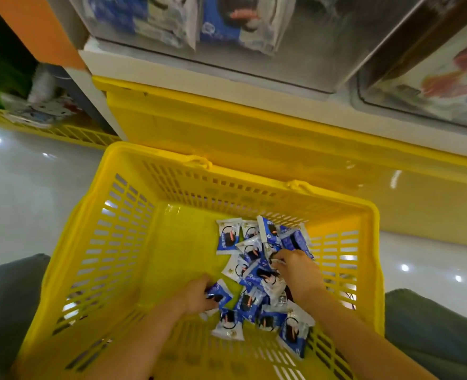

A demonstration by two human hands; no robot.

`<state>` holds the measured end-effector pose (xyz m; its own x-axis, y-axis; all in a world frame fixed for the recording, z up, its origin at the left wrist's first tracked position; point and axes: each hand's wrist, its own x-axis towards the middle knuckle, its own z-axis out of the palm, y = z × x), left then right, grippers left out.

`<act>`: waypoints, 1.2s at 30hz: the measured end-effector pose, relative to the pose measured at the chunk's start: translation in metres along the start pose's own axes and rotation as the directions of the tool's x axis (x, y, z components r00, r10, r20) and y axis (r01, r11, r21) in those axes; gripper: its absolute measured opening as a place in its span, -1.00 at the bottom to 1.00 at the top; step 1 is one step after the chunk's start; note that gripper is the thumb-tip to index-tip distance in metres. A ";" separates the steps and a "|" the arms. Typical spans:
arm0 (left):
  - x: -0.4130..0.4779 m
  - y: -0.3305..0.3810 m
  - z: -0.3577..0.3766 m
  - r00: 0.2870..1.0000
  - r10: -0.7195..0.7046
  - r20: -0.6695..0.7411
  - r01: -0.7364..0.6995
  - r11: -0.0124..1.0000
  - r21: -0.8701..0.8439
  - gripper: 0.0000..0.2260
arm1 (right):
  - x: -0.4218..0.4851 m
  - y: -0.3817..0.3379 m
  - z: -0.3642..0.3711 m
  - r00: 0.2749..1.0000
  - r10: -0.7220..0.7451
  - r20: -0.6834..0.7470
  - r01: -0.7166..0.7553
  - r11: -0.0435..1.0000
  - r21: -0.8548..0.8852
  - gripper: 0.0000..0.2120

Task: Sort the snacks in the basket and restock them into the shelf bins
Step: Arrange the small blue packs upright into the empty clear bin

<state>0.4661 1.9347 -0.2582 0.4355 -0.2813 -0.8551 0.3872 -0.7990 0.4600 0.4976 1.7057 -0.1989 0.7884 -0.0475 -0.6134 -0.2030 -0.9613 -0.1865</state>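
1. Step in hand, by the look of it: gathering packets out of the basket (155,152), nothing lifted to the bins yet.
2. Left half of the basket's floor bare yellow, with ample room beside the left wall.
3. Left hand (196,296): fingers curled round a blue packet (217,296) at the pile's near-left edge.
4. Pile (228,238) of blue-and-white packets right of centre, running from mid-floor to the near-right corner; seemingly all one kind.
5. Right hand (299,272): curled down on the pile's right side, fingertips pinching a packet there. Number held: cannot tell.
6. Right wall just beside that hand. Little slack on that side, so better straight up than sideways.
7. Next move, probably: both handfuls up over the far rim, past the folded handles (198,160), to the clear bin (295,58) above, already stocked with matching blue packs. Calls for a firm pinch on slippery wrappers.
8. Right bin (432,86): red-printed packs, likely wrong for these.
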 end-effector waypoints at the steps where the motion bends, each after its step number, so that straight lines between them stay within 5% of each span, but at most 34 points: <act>1: -0.002 0.002 -0.005 1.000 0.003 -0.004 -0.003 0.999 -0.051 -0.56 | -0.002 0.000 -0.005 1.000 -0.003 0.014 0.003 1.000 0.021 -0.77; 7: -0.029 0.025 -0.032 0.998 0.049 -0.033 -0.057 0.944 -0.326 -0.74 | -0.025 -0.002 -0.044 0.993 0.025 -0.114 0.007 0.962 0.272 -0.80; 12: -0.064 0.059 -0.038 0.978 0.080 -0.193 -0.174 0.821 -0.543 -0.69 | -0.055 -0.022 -0.066 0.989 0.022 -0.148 0.075 0.781 0.620 -0.73; 18: -0.122 0.099 -0.061 0.926 0.188 -0.327 -0.376 0.508 -0.775 -0.80 | -0.091 -0.048 -0.088 0.982 -0.004 -0.191 0.154 0.609 0.778 -0.87; 21: -0.147 0.114 -0.075 0.868 0.252 -0.427 -0.495 0.484 -0.722 -0.72 | -0.108 -0.057 -0.104 0.985 -0.040 -0.166 0.159 0.565 0.809 -0.65; 25: -0.184 0.135 -0.091 0.784 0.312 -0.537 -0.602 0.595 -0.532 -0.61 | -0.126 -0.072 -0.124 0.977 -0.145 -0.159 0.213 0.551 0.807 -0.54; 31: -0.235 0.151 -0.126 0.659 0.447 -0.606 -0.719 0.612 -0.330 -0.69 | -0.151 -0.104 -0.158 0.933 -0.184 -0.309 0.359 0.484 0.798 -0.83; 36: -0.269 0.153 -0.169 0.563 0.452 -0.692 -0.752 0.629 -0.200 -0.81 | -0.166 -0.128 -0.217 0.863 -0.202 -0.463 0.497 0.506 0.705 -0.84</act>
<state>0.5451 1.9781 0.0829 0.9825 -0.1519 -0.1077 0.0789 -0.1844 0.9797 0.5186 1.7776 0.0932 0.9903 0.0273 -0.1359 -0.1203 -0.3181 -0.9404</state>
